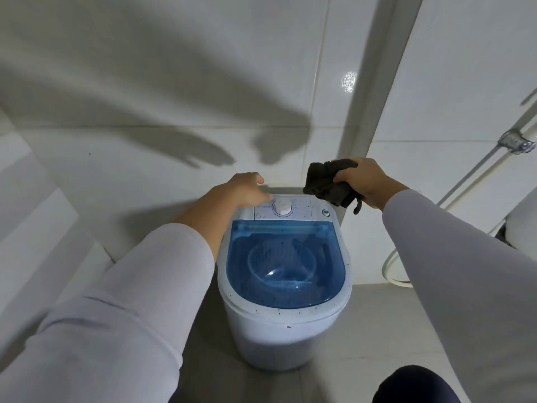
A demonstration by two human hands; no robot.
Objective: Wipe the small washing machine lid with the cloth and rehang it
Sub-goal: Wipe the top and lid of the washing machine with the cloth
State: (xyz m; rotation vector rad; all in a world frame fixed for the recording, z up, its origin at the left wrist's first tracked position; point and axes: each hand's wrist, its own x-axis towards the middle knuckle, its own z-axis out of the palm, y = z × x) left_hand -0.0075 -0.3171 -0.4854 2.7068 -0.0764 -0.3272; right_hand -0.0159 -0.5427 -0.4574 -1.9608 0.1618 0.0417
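A small white washing machine (279,338) stands on the floor against the tiled wall. Its see-through blue lid (286,263) is down, with dark specks scattered on the white rim around it. A white dial (282,206) sits on the control panel behind the lid. My right hand (364,181) is closed around a bunched dark cloth (329,184), held in the air above the machine's back right corner. My left hand (247,190) rests at the back left corner of the panel, fingers loosely curled and holding nothing.
White wall tiles rise behind the machine, with a white vertical pipe (369,91) at its right. A thin pipe with a metal clamp (515,144) runs down the right wall. A white hose (392,269) loops on the grey floor.
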